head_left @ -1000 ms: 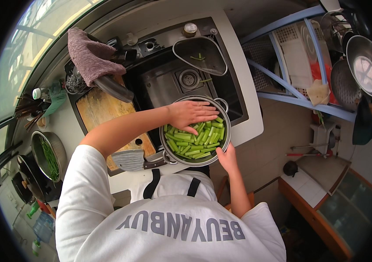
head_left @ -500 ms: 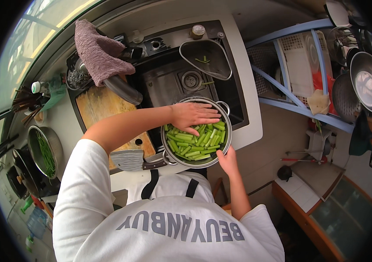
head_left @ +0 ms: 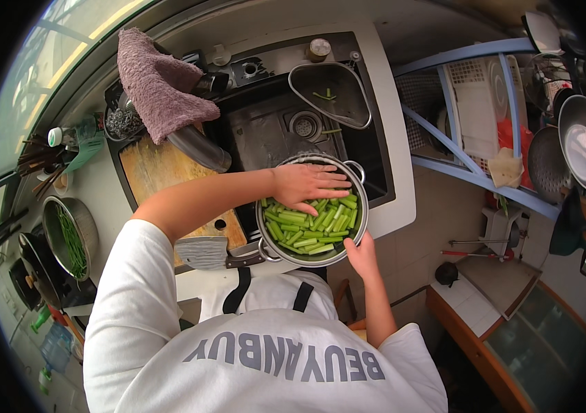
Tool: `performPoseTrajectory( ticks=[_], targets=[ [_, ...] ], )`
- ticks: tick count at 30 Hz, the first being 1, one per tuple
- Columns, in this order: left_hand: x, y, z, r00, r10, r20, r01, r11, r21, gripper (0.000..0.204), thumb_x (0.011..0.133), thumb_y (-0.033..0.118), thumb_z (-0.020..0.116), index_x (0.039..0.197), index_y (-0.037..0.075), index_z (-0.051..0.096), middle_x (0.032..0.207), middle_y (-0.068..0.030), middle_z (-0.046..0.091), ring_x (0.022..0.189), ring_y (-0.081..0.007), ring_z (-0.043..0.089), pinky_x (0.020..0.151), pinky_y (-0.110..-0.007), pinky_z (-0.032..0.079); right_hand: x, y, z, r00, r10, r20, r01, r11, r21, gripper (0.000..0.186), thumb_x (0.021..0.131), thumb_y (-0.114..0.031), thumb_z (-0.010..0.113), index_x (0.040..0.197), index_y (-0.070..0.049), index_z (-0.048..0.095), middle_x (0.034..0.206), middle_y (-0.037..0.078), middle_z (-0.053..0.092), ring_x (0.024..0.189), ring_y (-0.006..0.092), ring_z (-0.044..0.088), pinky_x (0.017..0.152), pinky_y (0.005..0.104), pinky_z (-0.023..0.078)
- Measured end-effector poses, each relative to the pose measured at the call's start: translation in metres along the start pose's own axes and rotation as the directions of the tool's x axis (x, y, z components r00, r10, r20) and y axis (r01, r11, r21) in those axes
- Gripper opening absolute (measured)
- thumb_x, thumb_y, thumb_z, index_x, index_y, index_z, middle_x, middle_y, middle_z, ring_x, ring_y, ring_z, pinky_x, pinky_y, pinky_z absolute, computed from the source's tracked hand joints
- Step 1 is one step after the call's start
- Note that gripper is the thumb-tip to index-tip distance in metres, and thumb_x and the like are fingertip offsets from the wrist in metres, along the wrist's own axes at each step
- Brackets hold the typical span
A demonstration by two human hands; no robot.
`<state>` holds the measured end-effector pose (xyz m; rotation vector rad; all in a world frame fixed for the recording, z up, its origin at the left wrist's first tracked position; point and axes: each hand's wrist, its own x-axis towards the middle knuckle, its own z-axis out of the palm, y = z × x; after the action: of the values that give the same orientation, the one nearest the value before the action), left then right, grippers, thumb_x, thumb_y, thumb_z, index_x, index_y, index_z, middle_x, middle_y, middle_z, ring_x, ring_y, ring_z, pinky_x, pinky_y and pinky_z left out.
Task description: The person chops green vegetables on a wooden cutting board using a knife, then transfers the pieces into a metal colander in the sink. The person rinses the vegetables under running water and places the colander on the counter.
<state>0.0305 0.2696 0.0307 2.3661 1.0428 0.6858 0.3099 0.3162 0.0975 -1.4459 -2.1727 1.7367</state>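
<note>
A round metal pot (head_left: 362,217) with two loop handles sits at the near edge of the sink (head_left: 251,134). Cut green stalk pieces, which look like celery (head_left: 303,234), fill the part of it that I can see. My left hand (head_left: 310,186) reaches across the far side of the pot, fingers stretched out flat over the pieces, and it hides some of them. At the near right rim my right hand (head_left: 361,256) grips the pot, its thumb over the edge and its other fingers mostly hidden.
Left of the pot lie a cleaver (head_left: 203,252) and a wooden cutting board (head_left: 152,180). A towel (head_left: 155,86) covers the faucet. A strainer basket (head_left: 341,107) stands at the sink's far right. A bowl of greens (head_left: 69,237) is far left; a blue rack (head_left: 444,165) stands right.
Both hands keep their places on the pot and pieces. The surroundings appear shifted slightly to the right with a small turn of the view.
</note>
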Motion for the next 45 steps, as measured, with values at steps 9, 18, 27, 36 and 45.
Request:
performPoseTrajectory(
  ticks=[9,18,27,36,45],
  targets=[
    [-0.001,0.0,0.005,1.0,-0.024,0.006,0.024,1.0,-0.019,0.076,0.093,0.054,0.04,0.15,0.006,0.02,0.153,-0.0194,0.023,0.142,-0.034,0.021,0.117,-0.051,0.014,0.001,-0.007,-0.001,1.0,0.005,0.018,-0.005,1.0,-0.001,0.042,0.077,-0.002,0.052,0.118,0.004,0.054,0.105,0.017,0.065,0.097,0.0255,0.063,0.085,0.034,0.048],
    [-0.001,-0.002,0.007,1.0,-0.015,-0.002,0.015,0.999,-0.032,0.075,0.094,0.052,0.04,0.15,0.007,0.019,0.153,-0.019,0.022,0.143,-0.0339,0.019,0.117,-0.051,0.012,0.003,-0.007,-0.001,1.0,0.017,0.018,-0.017,1.0,-0.023,0.04,0.076,-0.002,0.052,0.115,0.004,0.055,0.103,0.017,0.065,0.095,0.0258,0.063,0.084,0.0343,0.048],
    [-0.001,-0.003,0.01,1.0,-0.013,-0.004,0.013,0.999,-0.04,0.075,0.094,0.053,0.04,0.15,0.007,0.019,0.153,-0.0187,0.021,0.143,-0.0335,0.019,0.117,-0.051,0.012,0.004,-0.005,-0.002,1.0,0.011,0.024,-0.01,0.999,-0.032,0.04,0.076,-0.003,0.053,0.115,0.004,0.055,0.102,0.017,0.066,0.095,0.0266,0.064,0.084,0.035,0.049],
    [-0.004,-0.006,0.013,1.0,-0.006,-0.013,0.006,0.999,-0.042,0.075,0.094,0.053,0.039,0.15,0.007,0.021,0.154,-0.0185,0.021,0.143,-0.0331,0.018,0.117,-0.051,0.012,0.005,-0.015,-0.003,1.0,0.014,0.022,-0.012,0.998,-0.057,0.04,0.077,-0.004,0.055,0.116,0.003,0.055,0.1,0.017,0.067,0.092,0.0274,0.065,0.083,0.0356,0.049],
    [-0.004,-0.008,0.016,1.0,-0.007,-0.025,0.006,0.999,-0.045,0.074,0.094,0.051,0.041,0.15,0.007,0.02,0.153,-0.0189,0.022,0.143,-0.0341,0.02,0.117,-0.051,0.012,0.006,-0.009,-0.003,0.999,0.029,0.024,-0.027,0.998,-0.054,0.04,0.076,-0.004,0.056,0.116,0.002,0.055,0.102,0.018,0.066,0.094,0.0304,0.065,0.083,0.0362,0.049]
  ],
)
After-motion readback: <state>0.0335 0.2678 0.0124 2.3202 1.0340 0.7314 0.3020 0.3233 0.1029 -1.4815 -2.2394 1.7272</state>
